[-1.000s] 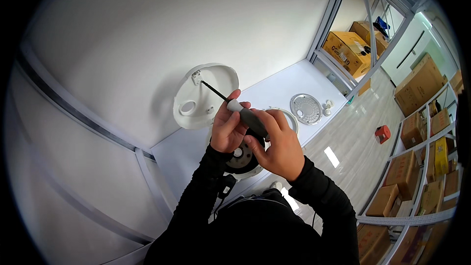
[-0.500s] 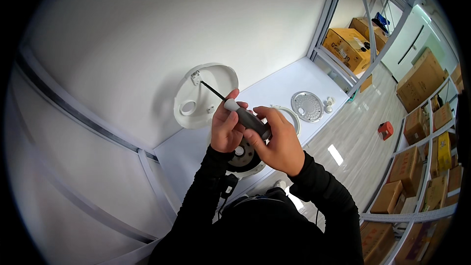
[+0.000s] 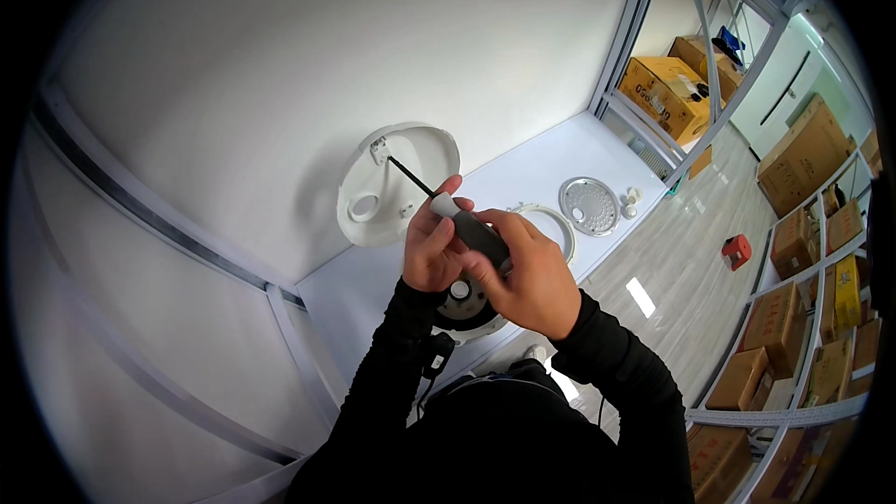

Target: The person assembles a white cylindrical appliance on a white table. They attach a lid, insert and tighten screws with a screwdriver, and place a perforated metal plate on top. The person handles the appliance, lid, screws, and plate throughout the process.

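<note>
Both my hands are closed round a screwdriver (image 3: 480, 241) with a grey handle and a dark shaft. My left hand (image 3: 431, 247) grips the front of the handle, near the shaft. Round the handle's rear end are the fingers of my right hand (image 3: 534, 275). The shaft points up and left toward a white round cover (image 3: 420, 157) leaning against the wall; whether its tip touches the cover's small bracket (image 3: 380, 151) cannot be told. Beneath my hands, partly hidden, sits a round base (image 3: 467, 319) with a dark ring. A white ring (image 3: 567, 229) shows behind my right hand.
A perforated metal disc (image 3: 590, 205) and small white parts (image 3: 632, 201) lie at the white table's (image 3: 523, 151) right edge. A black plug-like block (image 3: 438, 355) hangs by its near edge. Shelves with cardboard boxes (image 3: 773, 319) stand right, and a red object (image 3: 736, 251) is on the floor.
The whole view has shifted slightly, things appearing a little further right. My right hand has turned a little and covers more of the handle's rear end. Both hands keep hold of the screwdriver.
</note>
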Demonstrator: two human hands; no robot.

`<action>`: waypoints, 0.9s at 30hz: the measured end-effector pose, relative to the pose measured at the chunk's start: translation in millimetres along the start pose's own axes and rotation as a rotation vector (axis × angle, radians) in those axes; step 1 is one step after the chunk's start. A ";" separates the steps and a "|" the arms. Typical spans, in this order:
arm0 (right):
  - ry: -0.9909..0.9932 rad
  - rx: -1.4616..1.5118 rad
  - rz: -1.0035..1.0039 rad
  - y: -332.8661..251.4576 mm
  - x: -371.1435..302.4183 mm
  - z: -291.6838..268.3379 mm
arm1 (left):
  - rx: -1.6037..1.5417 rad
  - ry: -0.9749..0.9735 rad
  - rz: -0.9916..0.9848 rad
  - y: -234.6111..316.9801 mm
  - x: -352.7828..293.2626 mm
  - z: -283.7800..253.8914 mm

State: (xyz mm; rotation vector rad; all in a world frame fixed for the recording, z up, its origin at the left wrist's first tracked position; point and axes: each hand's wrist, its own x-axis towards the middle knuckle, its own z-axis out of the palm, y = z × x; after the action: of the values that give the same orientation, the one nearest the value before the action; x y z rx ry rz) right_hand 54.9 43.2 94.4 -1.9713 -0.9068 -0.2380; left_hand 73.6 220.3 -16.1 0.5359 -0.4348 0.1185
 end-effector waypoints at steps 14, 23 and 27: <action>-0.096 0.086 0.074 12.8 0.7 4.2 | -0.025 -0.010 0.004 -6.3 -2.1 -9.0; -0.007 -0.060 -0.030 12.6 0.2 6.1 | 0.020 0.054 0.038 -17.8 2.0 -18.9; 0.011 -0.048 -0.007 11.8 -1.2 8.2 | 0.056 0.082 0.032 -11.3 1.4 -6.3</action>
State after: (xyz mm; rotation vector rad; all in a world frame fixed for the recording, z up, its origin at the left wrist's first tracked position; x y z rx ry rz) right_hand 60.5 45.7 81.4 -2.0091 -0.9087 -0.2774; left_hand 79.8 213.9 -25.5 0.5770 -0.3606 0.1831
